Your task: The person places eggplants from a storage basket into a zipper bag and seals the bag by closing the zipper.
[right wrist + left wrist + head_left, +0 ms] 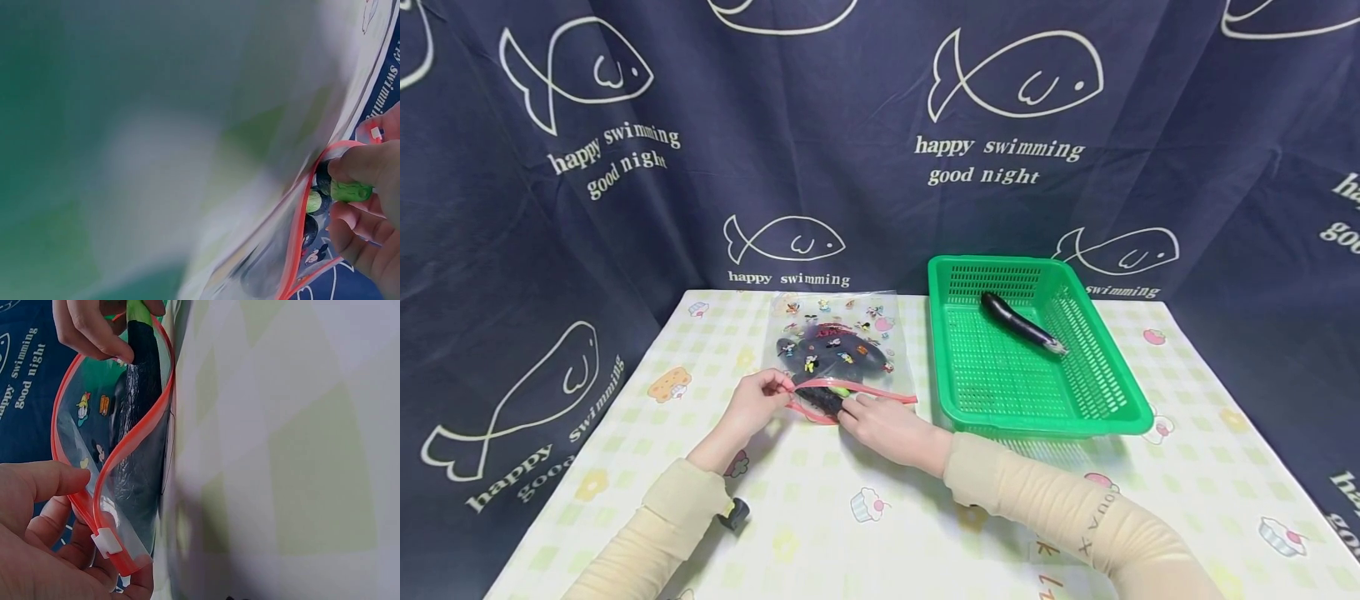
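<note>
A clear zip bag (891, 397) with red edges and cartoon prints lies on the table, its mouth toward me. Several dark, long vegetables show inside. My left hand (752, 407) pinches the left end of the bag's mouth, beside the white slider (107, 542). With its thumb and fingers, my right hand (887, 427) holds the green stem end of a dark eggplant (144, 365), whose body reaches through the red-rimmed mouth into the bag. Another pale green stem end (314, 201) shows in the bag in the right wrist view.
A green plastic basket (951, 400) stands right of the bag, with one eggplant (1021, 323) in it. The table has a checked cloth (805, 533) with cupcake prints. A dark blue curtain (880, 217) with fish drawings hangs behind the table.
</note>
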The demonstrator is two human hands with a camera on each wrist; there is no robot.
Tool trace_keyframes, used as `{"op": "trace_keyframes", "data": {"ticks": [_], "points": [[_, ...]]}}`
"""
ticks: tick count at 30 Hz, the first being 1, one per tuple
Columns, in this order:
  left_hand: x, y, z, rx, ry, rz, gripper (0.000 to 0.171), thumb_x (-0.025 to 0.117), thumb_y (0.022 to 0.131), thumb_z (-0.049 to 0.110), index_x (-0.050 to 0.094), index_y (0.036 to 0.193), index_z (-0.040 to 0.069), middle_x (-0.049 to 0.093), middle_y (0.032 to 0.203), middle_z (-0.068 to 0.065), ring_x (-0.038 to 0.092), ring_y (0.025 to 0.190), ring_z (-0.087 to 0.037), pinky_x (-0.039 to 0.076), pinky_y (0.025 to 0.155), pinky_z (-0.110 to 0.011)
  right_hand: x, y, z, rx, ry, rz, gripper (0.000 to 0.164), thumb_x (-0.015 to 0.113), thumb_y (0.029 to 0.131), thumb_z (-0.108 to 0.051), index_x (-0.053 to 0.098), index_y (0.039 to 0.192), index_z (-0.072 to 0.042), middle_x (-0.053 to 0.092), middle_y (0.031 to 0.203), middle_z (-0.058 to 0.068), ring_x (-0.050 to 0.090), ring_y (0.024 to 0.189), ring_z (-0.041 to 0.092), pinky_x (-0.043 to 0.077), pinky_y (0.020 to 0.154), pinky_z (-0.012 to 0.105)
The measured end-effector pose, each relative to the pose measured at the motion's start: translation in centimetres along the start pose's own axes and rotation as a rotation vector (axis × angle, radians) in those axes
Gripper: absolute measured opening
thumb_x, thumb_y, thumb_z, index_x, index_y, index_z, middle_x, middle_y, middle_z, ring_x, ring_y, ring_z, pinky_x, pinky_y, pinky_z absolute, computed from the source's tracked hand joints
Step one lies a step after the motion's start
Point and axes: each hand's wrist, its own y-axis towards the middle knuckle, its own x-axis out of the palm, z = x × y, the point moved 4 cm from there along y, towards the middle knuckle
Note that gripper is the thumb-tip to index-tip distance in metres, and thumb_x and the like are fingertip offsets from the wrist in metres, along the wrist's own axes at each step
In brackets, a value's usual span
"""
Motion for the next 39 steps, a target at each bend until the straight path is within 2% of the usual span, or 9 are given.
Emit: {"op": "trace_keyframes", "data": {"ticks": [5, 14, 23, 35, 39], "points": [[0.0, -0.1, 0.1, 0.002, 0.002, 0.002, 0.012, 0.061, 0.077, -0.005, 0.064, 0.087, 0.001, 0.062, 0.075, -0.003, 0.053, 0.070, -0.016, 0.044, 0.064, -0.025, 0.0, -0.4, 0.1, -0.006, 0.033, 0.018, 0.018, 0.055, 0.090, -0.008, 0.059, 0.107, -0.012, 0.058, 0.102, 0.000, 0.056, 0.089, 0.016, 0.050, 0.075, 0.028], [-0.1, -0.1, 0.3, 0.001, -0.004, -0.003, 0.012, 0.063, 0.077, -0.005, 0.064, 0.088, 0.001, 0.061, 0.075, -0.004, 0.052, 0.070, -0.016, 0.044, 0.063, -0.024, 0.3, -1.3, 0.5, -0.005, 0.054, -0.004, 0.016, 0.055, 0.091, -0.008, 0.057, 0.106, -0.012, 0.057, 0.098, -0.001, 0.055, 0.086, 0.015, 0.050, 0.073, 0.028], [0.0, 0.2, 0.0, -0.016, 0.016, -0.016, 0.011, 0.063, 0.078, -0.002, 0.064, 0.089, 0.002, 0.059, 0.075, -0.002, 0.051, 0.069, -0.014, 0.044, 0.062, -0.024, 0.8, -2.5, 1.0, 0.028, 0.112, -0.005, 0.015, 0.053, 0.093, -0.010, 0.054, 0.108, -0.011, 0.057, 0.101, 0.002, 0.058, 0.090, 0.016, 0.051, 0.080, 0.030], [-0.1, 0.0, 0.2, -0.018, 0.011, -0.014, 0.012, 0.064, 0.077, -0.004, 0.064, 0.089, 0.001, 0.058, 0.075, -0.003, 0.051, 0.069, -0.015, 0.044, 0.062, -0.024, 0.6, -2.7, 1.2, 0.017, 0.092, 0.074, 0.013, 0.055, 0.090, -0.008, 0.057, 0.102, -0.011, 0.058, 0.095, -0.001, 0.057, 0.087, 0.015, 0.051, 0.076, 0.029], [-0.1, -0.1, 0.2, -0.010, 0.012, -0.008, 0.013, 0.063, 0.077, -0.004, 0.064, 0.088, 0.001, 0.058, 0.075, -0.003, 0.052, 0.070, -0.016, 0.045, 0.063, -0.025, 0.3, -2.6, 1.0, 0.013, 0.088, 0.066, 0.012, 0.054, 0.090, -0.007, 0.057, 0.101, -0.011, 0.058, 0.095, -0.001, 0.058, 0.088, 0.015, 0.051, 0.077, 0.029]]}}
